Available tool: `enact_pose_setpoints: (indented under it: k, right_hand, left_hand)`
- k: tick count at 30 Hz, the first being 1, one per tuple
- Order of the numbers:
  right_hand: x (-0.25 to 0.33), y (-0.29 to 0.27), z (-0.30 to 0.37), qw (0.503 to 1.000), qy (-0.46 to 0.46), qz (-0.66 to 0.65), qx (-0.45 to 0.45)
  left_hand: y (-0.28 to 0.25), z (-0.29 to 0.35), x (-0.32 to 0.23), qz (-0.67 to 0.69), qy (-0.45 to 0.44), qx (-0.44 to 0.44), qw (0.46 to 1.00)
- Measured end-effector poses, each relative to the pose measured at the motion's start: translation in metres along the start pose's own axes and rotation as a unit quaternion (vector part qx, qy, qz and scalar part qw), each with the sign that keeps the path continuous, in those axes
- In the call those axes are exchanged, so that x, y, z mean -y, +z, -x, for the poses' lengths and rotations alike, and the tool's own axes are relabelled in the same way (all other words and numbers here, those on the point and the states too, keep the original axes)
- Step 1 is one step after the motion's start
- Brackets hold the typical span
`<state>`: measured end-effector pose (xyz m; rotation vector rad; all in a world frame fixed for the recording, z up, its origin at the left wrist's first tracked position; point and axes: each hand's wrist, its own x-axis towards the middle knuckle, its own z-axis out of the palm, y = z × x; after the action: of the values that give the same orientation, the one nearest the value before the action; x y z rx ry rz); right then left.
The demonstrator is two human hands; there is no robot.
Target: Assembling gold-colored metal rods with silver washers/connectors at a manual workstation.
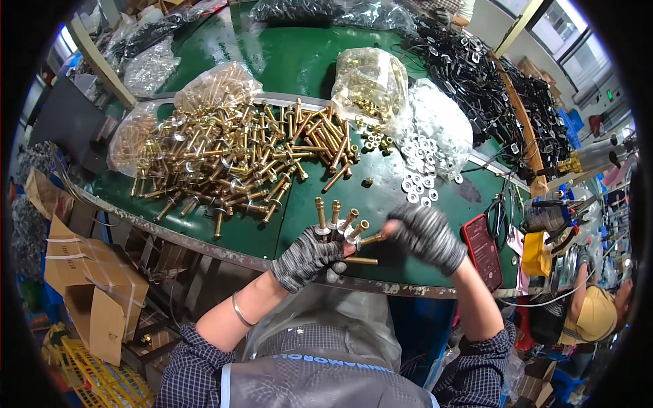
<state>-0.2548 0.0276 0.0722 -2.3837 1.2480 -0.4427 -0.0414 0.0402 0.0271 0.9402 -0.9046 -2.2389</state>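
Observation:
My left hand [309, 258], in a grey knit glove with bare fingertips, is closed around several brass-coloured bolts [335, 212]. Most of them stand up from the fist, with white washers [322, 230] around some shafts. One bolt [360, 261] lies sideways below the fingers, and another points right toward my right hand [428, 234]. That gloved hand is blurred, its fingers curled and its thumb at the sideways bolt's end. What its fingers pinch, if anything, is hidden. Beyond the hands lie a large heap of bolts [224, 160], loose nuts [376, 138] and loose washers [420, 166].
Clear bags of nuts [367, 85] and white washers [442, 122] stand on the green table [306, 211]. A red-cased phone [483, 251] and scissors [498, 216] lie at right. Black cabled parts [462, 75] pile behind. Cardboard boxes [102, 292] sit at left; a co-worker [595, 313] is far right.

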Motion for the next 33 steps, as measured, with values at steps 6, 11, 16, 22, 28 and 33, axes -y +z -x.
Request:
enact_pose_setpoints:
  k: [6,11,16,22,28,33]
  right_hand:
    - [-0.076,-0.002,-0.011,0.932,0.157,0.299,-0.133]
    - [-0.087,0.002,-0.016,0.930,0.189,0.299,-0.098]
    - [-0.048,-0.001,-0.009,0.951,0.221,-0.160,-0.145]
    - [0.017,0.006,-0.001,0.802,0.288,-0.523,0.025]
    - [0.008,0.022,-0.006,0.725,0.270,-0.623,0.111]
    - [-0.020,0.027,-0.038,0.980,0.085,-0.056,-0.171]
  left_hand:
    - [-0.006,-0.007,0.010,0.117,0.007,0.009,0.993]
    - [-0.007,-0.012,0.020,0.147,0.070,0.016,0.986]
    - [-0.006,-0.013,0.027,0.196,0.129,0.006,0.972]
    - [-0.005,-0.009,0.022,0.189,0.120,0.006,0.975]
    - [-0.007,-0.008,0.018,0.111,0.120,0.023,0.986]
    - [-0.003,-0.009,0.018,0.166,0.129,0.050,0.976]
